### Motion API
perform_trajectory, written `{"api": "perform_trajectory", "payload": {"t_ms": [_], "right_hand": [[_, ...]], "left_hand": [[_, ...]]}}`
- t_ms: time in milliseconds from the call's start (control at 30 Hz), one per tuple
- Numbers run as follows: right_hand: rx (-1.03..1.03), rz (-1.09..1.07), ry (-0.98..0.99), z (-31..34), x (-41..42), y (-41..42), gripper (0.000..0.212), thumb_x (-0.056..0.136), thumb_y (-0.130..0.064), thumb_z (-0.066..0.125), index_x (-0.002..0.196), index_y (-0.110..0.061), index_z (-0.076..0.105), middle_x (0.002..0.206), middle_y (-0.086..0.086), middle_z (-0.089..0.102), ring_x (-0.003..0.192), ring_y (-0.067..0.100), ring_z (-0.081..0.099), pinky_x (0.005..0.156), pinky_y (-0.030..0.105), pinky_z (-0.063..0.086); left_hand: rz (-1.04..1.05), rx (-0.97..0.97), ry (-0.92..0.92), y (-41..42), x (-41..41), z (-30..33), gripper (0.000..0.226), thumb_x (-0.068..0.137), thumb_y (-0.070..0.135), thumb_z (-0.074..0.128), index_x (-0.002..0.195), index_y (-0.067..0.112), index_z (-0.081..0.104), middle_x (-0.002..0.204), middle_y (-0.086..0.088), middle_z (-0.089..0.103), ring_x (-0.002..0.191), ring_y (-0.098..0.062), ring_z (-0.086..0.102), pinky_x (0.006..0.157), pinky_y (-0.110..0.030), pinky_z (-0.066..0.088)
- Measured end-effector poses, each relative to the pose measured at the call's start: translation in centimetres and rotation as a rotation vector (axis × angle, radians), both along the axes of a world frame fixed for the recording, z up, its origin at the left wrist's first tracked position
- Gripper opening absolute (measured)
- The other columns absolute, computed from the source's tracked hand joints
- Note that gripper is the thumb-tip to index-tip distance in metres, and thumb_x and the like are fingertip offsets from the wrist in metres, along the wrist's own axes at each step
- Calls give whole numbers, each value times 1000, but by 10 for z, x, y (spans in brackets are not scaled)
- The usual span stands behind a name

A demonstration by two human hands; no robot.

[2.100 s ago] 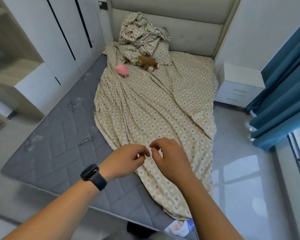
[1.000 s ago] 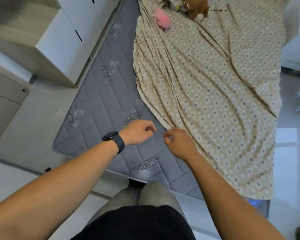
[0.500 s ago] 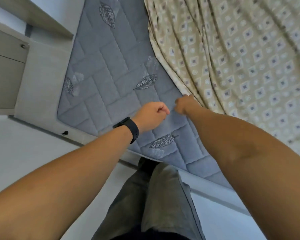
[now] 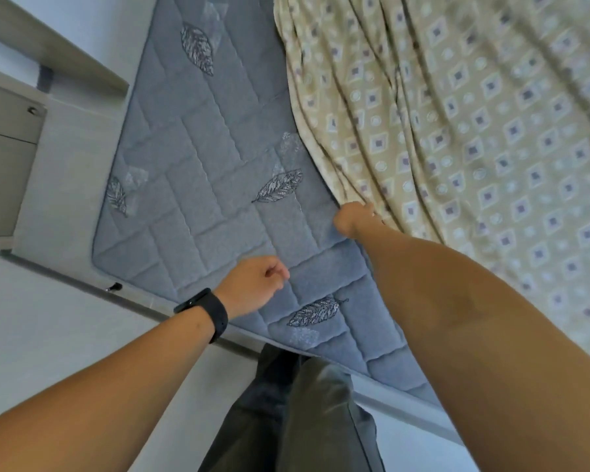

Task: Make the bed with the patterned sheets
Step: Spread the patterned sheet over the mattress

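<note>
Patterned sheet (image 4: 464, 137) bunched across the upper right of the frame, leaving the grey quilted mattress (image 4: 198, 158) bare through the centre and left. Right hand (image 4: 355, 218) at the sheet's near edge, mid-frame, fingers seemingly closed on the fabric, though hidden behind the knuckles. Left hand (image 4: 254, 286) curled in a loose fist just above the mattress, lower centre, gripping nothing visible.

Best done by pinching the hem itself, not a loose fold, then drawing it steadily toward the bare corner at the left, with the left hand taking a second hold further along to keep the edge straight.

Sheet blurred; far edges and bed head cut off; black wristband (image 4: 205, 310) on the left wrist.
</note>
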State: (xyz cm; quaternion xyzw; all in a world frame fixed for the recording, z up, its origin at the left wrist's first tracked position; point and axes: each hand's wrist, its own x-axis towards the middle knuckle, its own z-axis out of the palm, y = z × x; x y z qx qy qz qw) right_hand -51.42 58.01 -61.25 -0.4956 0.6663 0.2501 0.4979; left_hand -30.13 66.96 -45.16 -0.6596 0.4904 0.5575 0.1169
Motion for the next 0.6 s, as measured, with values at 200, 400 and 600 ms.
{"api": "perform_trajectory", "payload": {"t_ms": [200,400,600], "right_hand": [[-328,-449,-355,102,23,53,31,100,-17,42,72,-12,54,78,9,61,75,26,55,67,33,38],[-341,-458,-518,239,44,97,40,88,-22,52,54,-23,32,53,-8,34,53,8,28,51,27,25],[-359,-523,-556,328,65,146,40,84,-22,52,52,-25,28,51,-8,28,52,9,24,53,29,20]], "left_hand": [[-40,-83,-17,6,2,15,23,97,8,55,89,26,66,79,-4,63,81,-23,60,76,-37,51],[-162,-471,-108,-19,-8,71,76,86,12,64,152,29,28,134,-3,36,97,-28,59,81,-43,52],[-571,-673,-172,-48,-5,119,59,87,12,58,142,28,42,137,-5,36,122,-31,41,91,-45,50]]}}
